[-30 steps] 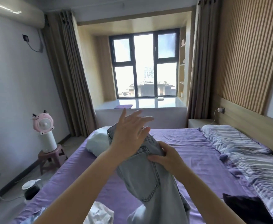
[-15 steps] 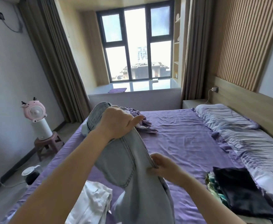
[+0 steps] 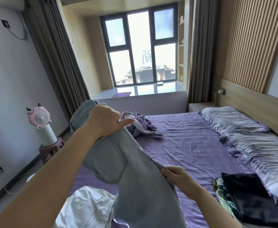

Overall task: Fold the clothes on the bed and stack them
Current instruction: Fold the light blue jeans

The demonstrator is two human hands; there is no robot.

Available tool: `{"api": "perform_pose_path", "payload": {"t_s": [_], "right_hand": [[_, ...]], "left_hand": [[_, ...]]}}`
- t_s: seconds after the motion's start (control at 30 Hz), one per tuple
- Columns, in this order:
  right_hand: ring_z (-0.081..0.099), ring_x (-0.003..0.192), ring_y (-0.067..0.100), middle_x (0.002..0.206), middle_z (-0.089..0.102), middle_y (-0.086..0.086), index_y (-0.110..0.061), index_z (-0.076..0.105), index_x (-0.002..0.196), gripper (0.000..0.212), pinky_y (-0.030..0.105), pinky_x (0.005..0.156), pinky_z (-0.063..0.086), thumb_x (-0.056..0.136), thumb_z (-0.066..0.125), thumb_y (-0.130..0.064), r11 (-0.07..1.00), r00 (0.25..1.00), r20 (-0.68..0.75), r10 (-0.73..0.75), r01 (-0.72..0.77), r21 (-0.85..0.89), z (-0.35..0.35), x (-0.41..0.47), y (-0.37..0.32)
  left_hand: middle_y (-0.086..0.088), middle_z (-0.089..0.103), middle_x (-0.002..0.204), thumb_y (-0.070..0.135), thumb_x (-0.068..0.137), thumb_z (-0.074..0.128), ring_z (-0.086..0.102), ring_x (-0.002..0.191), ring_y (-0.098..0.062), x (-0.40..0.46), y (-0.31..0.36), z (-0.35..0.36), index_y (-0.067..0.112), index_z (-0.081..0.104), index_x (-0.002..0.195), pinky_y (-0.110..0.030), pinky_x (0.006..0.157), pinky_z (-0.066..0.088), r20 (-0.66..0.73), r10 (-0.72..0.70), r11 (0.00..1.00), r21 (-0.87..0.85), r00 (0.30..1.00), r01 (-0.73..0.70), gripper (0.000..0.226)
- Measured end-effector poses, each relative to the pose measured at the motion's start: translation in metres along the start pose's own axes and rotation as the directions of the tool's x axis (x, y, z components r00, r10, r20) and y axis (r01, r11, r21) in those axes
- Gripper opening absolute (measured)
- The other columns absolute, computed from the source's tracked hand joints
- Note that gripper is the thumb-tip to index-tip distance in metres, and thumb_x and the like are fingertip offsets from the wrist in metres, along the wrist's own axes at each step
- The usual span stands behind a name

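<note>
Above the purple bed (image 3: pixel 192 145), the left hand (image 3: pixel 104 120) grips the waistband of pale jeans (image 3: pixel 126 170), while the right hand (image 3: pixel 178 177), lower and nearer, pinches their side seam. Right of that hand lies a dark folded stack (image 3: pixel 250 198).

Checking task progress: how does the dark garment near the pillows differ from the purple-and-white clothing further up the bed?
The dark garment lies flat and folded on top of a stack; the purple-and-white clothing sits crumpled in a loose heap. The dark garment is one plain colour; the heap is mixed. Both rest on the purple bed, untouched by either hand.
</note>
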State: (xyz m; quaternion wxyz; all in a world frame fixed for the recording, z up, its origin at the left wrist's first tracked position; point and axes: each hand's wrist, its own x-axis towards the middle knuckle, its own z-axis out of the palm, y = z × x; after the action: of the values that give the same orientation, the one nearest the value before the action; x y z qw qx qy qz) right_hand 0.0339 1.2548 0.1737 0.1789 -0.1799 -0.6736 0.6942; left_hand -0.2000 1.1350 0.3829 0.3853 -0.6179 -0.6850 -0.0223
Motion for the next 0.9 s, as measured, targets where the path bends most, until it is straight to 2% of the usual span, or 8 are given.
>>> {"api": "perform_pose_path", "payload": {"t_s": [0.2,0.4,0.47,0.6,0.7,0.77,0.83,0.9], "right_hand": [[0.056,0.072,0.001,0.076,0.068,-0.007,-0.019,0.076,0.079,0.018,0.017,0.070,0.044,0.089,0.063,-0.012,0.973,0.968,-0.134,-0.213,0.198,-0.116,0.009,0.017,-0.040],[0.055,0.059,0.004,0.067,0.070,-0.002,-0.023,0.068,0.071,0.012,0.020,0.059,0.042,0.077,0.077,-0.030,0.954,0.974,-0.163,-0.156,0.106,-0.280,0.013,0.013,-0.066],[0.052,0.054,0.002,0.063,0.069,-0.003,-0.023,0.065,0.070,0.018,0.018,0.053,0.039,0.075,0.077,-0.035,0.936,0.983,-0.107,-0.148,0.104,-0.335,0.027,0.011,-0.067],[0.043,0.044,-0.003,0.051,0.060,-0.008,-0.022,0.063,0.069,0.019,0.010,0.044,0.031,0.077,0.078,-0.029,0.916,0.980,-0.058,-0.192,0.158,-0.369,0.034,0.001,-0.064],[0.054,0.058,0.005,0.065,0.064,-0.003,-0.019,0.061,0.076,0.018,0.018,0.058,0.044,0.076,0.079,-0.021,0.926,0.961,-0.140,-0.240,0.183,-0.330,0.031,-0.009,-0.053],[0.058,0.072,0.003,0.077,0.063,-0.006,-0.023,0.058,0.080,0.022,0.019,0.073,0.047,0.076,0.078,-0.016,0.907,0.909,-0.264,-0.323,0.218,-0.361,0.025,-0.014,-0.043],[0.053,0.066,-0.002,0.070,0.058,-0.011,-0.030,0.055,0.075,0.024,0.014,0.068,0.043,0.078,0.077,-0.021,0.866,0.880,-0.304,-0.366,0.202,-0.458,0.017,-0.020,-0.030],[0.047,0.058,-0.002,0.059,0.054,-0.013,-0.034,0.057,0.064,0.024,0.019,0.061,0.039,0.085,0.068,-0.035,0.871,0.934,-0.241,-0.262,0.122,-0.476,0.014,-0.026,-0.021]], "left_hand": [[-0.003,0.050,0.042,0.088,0.070,0.025,0.050,0.041,-0.021,-0.029,0.016,0.014,0.016,0.045,0.052,-0.028,0.055,0.048,0.064,0.223,0.975,-0.001,0.973,-0.223,0.076],[0.006,0.058,0.042,0.083,0.071,0.033,0.059,0.045,-0.017,-0.073,0.049,0.018,0.028,0.071,0.063,-0.022,0.059,0.048,-0.038,0.086,0.973,-0.211,0.996,-0.092,0.068],[0.011,0.063,0.051,0.084,0.068,0.033,0.061,0.054,-0.014,-0.081,0.076,0.021,0.037,0.071,0.072,-0.021,0.063,0.044,0.062,0.042,0.945,-0.326,0.997,-0.020,0.061],[0.013,0.047,0.053,0.077,0.069,0.045,0.040,0.056,-0.007,-0.095,0.108,0.032,0.041,0.048,0.066,-0.028,0.059,0.034,0.429,0.056,0.732,-0.632,0.902,0.255,0.037],[0.011,0.045,0.055,0.052,0.074,0.060,0.037,0.054,-0.005,-0.101,0.123,0.042,0.033,0.046,0.062,-0.028,0.058,0.036,0.440,0.064,0.508,-0.786,0.896,0.351,0.027],[0.010,0.048,0.057,0.058,0.071,0.054,0.040,0.055,-0.006,-0.101,0.131,0.049,0.037,0.048,0.062,-0.028,0.060,0.040,0.435,0.057,0.560,-0.759,0.899,0.332,0.023],[0.011,0.051,0.059,0.062,0.070,0.050,0.043,0.057,-0.008,-0.098,0.133,0.055,0.041,0.049,0.065,-0.028,0.061,0.044,0.417,0.045,0.635,-0.713,0.908,0.296,0.022],[0.011,0.051,0.061,0.060,0.071,0.051,0.043,0.057,-0.009,-0.093,0.133,0.058,0.042,0.047,0.061,-0.029,0.059,0.044,0.404,0.053,0.669,-0.693,0.913,0.268,0.021]]}}
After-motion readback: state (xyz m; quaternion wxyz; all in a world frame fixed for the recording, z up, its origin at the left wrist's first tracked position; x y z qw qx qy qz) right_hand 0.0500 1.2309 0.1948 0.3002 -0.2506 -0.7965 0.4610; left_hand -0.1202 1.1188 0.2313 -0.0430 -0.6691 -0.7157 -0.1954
